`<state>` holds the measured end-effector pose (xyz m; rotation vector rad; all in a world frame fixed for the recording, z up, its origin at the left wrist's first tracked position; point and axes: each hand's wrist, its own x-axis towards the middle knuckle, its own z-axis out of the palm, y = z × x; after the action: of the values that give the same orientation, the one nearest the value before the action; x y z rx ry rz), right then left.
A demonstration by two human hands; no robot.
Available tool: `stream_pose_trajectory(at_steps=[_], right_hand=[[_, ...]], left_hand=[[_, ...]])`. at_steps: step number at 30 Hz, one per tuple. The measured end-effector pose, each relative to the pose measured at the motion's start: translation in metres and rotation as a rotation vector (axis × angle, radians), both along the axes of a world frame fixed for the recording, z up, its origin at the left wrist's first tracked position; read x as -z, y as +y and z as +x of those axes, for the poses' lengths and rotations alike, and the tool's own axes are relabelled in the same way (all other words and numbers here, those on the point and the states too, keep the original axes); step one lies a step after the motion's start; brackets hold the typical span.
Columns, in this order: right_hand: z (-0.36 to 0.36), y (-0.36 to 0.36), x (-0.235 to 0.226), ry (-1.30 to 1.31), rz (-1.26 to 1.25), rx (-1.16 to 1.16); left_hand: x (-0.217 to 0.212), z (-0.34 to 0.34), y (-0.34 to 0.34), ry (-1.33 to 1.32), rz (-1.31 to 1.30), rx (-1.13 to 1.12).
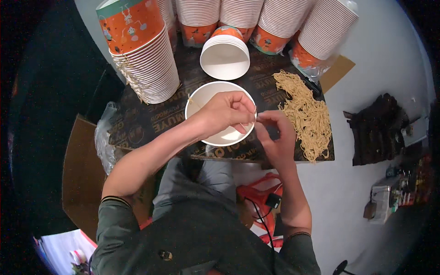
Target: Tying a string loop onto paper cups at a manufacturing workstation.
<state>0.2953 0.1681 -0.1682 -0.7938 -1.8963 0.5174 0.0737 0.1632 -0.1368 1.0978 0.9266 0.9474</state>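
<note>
A white-lined paper bucket (196,94) stands at the table's near edge, its mouth turned up toward me. A short tan cord (189,98) shows at the left of its rim. My left hand (231,112) reaches across the mouth, its fingers curled in a pinch at the right rim. Just outside that rim, my right hand (276,133) pinches with thumb and forefinger, the fingertips of both hands almost meeting. Whatever lies between the fingers is too small to make out. Beside my right hand lies a loose heap of tan cords (309,119).
At the left stands a tall stack of nested buckets (153,68), cords hanging down its side. Another few nested buckets (224,57) lie tipped toward me. Several wrapped stacks (282,20) line the table's back. An open cardboard box (82,169) and clear plastic (105,137) are at the left.
</note>
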Motion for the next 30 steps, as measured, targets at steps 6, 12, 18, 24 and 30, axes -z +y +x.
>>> stream_pose_trajectory(at_steps=[6, 12, 18, 24, 30], right_hand=[[0.000, 0.012, 0.002, 0.078, -0.162, -0.119], [0.000, 0.018, 0.010, 0.116, -0.207, -0.176], [0.000, 0.013, 0.016, 0.189, -0.466, -0.228], [0.002, 0.020, 0.016, 0.308, -0.740, -0.344], [0.002, 0.032, 0.031, 0.525, -1.030, -0.545]], left_hand=[[-0.004, 0.002, -0.007, 0.084, 0.121, -0.034], [0.001, 0.002, -0.012, 0.355, 0.346, -0.045], [-0.011, 0.013, -0.020, 0.861, 0.860, -0.143], [-0.011, 0.015, -0.020, 0.846, 0.893, -0.177], [-0.011, 0.014, -0.013, 0.843, 0.952, -0.150]])
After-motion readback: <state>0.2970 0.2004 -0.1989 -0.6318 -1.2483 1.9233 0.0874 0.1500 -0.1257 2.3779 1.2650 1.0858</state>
